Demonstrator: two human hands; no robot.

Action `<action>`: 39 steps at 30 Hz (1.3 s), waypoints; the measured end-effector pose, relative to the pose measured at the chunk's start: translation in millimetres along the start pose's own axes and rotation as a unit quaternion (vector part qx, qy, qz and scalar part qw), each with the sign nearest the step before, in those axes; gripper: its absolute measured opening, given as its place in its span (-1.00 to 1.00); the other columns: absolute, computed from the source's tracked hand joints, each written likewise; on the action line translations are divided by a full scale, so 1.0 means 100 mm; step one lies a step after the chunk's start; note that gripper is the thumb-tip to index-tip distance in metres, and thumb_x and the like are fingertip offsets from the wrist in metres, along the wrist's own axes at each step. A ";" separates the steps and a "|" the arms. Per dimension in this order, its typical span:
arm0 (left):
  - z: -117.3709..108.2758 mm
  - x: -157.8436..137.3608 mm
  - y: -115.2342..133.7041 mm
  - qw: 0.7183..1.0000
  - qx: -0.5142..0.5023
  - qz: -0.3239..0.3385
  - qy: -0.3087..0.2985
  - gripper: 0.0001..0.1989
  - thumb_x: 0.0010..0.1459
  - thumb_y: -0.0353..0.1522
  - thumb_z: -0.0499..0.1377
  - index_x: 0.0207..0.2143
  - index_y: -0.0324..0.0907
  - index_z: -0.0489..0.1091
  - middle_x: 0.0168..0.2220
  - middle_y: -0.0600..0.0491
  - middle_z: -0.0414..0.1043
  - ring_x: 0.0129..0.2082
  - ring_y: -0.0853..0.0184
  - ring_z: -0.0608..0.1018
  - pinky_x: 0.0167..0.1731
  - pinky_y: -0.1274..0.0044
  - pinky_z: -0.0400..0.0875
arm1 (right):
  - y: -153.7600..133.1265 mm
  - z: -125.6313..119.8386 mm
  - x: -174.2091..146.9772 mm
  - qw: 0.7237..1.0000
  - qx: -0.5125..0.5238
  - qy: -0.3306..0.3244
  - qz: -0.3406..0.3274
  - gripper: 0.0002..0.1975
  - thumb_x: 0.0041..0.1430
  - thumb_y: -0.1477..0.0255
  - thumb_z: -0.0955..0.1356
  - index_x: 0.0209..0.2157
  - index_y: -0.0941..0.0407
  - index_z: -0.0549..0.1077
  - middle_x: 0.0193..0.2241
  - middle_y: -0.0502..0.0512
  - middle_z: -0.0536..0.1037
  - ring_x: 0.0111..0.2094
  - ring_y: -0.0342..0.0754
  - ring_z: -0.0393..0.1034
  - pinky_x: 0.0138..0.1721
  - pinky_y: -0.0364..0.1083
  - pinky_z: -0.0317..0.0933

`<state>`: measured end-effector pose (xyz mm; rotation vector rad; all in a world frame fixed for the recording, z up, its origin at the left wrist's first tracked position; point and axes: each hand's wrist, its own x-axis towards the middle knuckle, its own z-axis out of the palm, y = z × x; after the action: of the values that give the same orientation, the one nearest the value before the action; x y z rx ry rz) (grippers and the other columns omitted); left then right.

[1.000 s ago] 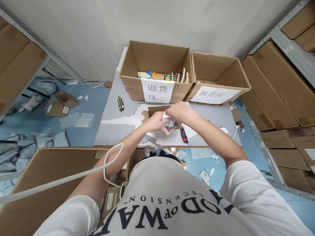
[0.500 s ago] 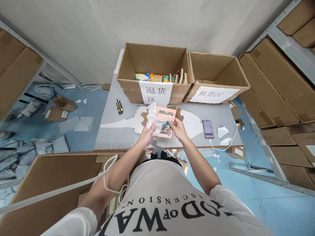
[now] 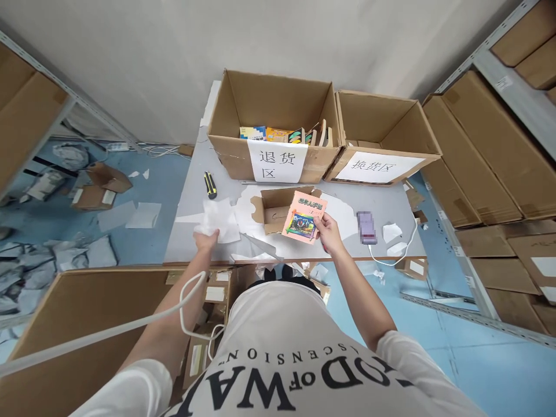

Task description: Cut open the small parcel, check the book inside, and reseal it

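Observation:
A pink book with a colourful picture on its cover is pinched at its right edge by my right hand, cover facing up. My left hand is at the table's front left, closed on a thin white wrapping sheet. Partly behind the book, a small open cardboard box sits on the table. Beyond the sheet lies a yellow and black box cutter.
Two large cardboard boxes stand at the back: the left box holds several books, the right box bears a paper label. A phone with a white cable lies to the right. Another large carton is below left. Shelves flank the table.
The white sheet has come off the book and moved left with my left hand. My right hand keeps the book, now slightly further right, and the small box shows.

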<state>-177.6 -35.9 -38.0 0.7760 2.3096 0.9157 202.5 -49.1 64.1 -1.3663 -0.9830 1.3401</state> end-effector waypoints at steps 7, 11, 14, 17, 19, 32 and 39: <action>0.00 -1.08 0.55 0.968 -0.150 0.184 -0.077 -0.14 0.01 -0.13 0.28 0.28 -0.23 0.04 0.32 -0.26 0.02 0.33 0.06 0.09 0.28 0.25 0.03 | -0.09 0.04 -0.04 1.000 -0.004 -0.001 0.002 -0.54 -0.05 0.04 0.42 -0.24 0.10 0.40 -0.48 0.00 0.51 -0.61 -0.18 0.27 -0.69 -0.21 0.06; 0.12 -1.77 0.85 0.861 -0.270 0.095 -0.420 -0.37 -0.07 -0.04 0.31 -0.02 -0.25 0.42 -0.14 -0.17 0.54 -0.13 0.12 0.59 -0.09 0.31 0.47 | -0.11 0.09 -0.12 1.000 -0.006 -0.026 -0.005 -0.52 -0.06 0.01 0.41 -0.23 0.08 0.41 -0.48 -0.01 0.51 -0.61 -0.17 0.27 -0.68 -0.20 0.08; 0.17 -1.97 0.94 0.844 -0.310 0.028 -0.438 -0.50 -0.12 -0.05 0.35 -0.23 -0.26 0.52 -0.30 -0.07 0.58 -0.33 0.26 0.61 -0.26 0.45 0.51 | -0.11 0.04 -0.15 0.998 -0.022 -0.049 -0.013 -0.50 -0.02 -0.01 0.39 -0.17 0.06 0.44 -0.44 0.03 0.52 -0.57 -0.13 0.30 -0.65 -0.17 0.14; 0.16 -1.99 0.91 0.837 -0.310 0.007 -0.452 -0.51 -0.16 -0.09 0.39 -0.24 -0.25 0.55 -0.33 -0.05 0.60 -0.40 0.31 0.60 -0.33 0.50 0.51 | -0.17 -0.13 -0.08 0.997 -0.014 -0.060 -0.041 -0.44 0.07 0.00 0.32 0.03 0.02 0.40 -0.37 0.03 0.54 -0.49 -0.11 0.35 -0.54 -0.13 0.25; 0.14 -1.98 0.86 0.826 -0.303 -0.002 -0.475 -0.52 -0.14 -0.10 0.39 -0.22 -0.24 0.56 -0.33 -0.05 0.60 -0.41 0.32 0.60 -0.35 0.51 0.50 | -0.26 -0.27 0.00 0.993 -0.021 -0.094 -0.062 -0.42 0.10 0.05 0.33 0.12 -0.02 0.35 -0.35 0.01 0.54 -0.42 -0.10 0.39 -0.44 -0.11 0.30; 0.27 -2.08 0.78 0.814 -0.366 -0.022 -0.449 -0.47 -0.10 -0.11 0.37 -0.09 -0.18 0.47 -0.26 -0.01 0.58 -0.25 0.33 0.60 -0.20 0.47 0.51 | -0.71 -0.44 0.27 0.943 -0.193 -0.201 -0.182 -0.70 0.08 0.11 0.40 -0.35 0.06 0.58 -0.19 0.14 0.52 -0.12 0.01 0.40 -0.08 0.04 0.32; 0.26 -2.12 0.75 0.815 -0.324 0.010 -0.480 -0.59 -0.12 -0.13 0.39 -0.28 -0.22 0.55 -0.23 -0.09 0.59 -0.14 0.18 0.60 -0.05 0.35 0.46 | -0.88 -0.33 0.43 0.953 -0.177 -0.219 -0.113 -0.64 -0.05 0.15 0.47 -0.27 0.11 0.62 -0.37 0.07 0.57 -0.40 -0.08 0.42 -0.40 -0.09 0.33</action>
<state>9.6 -121.7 56.2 0.7066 1.0101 0.9266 245.1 9.4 137.9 -1.1817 -1.6956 1.3616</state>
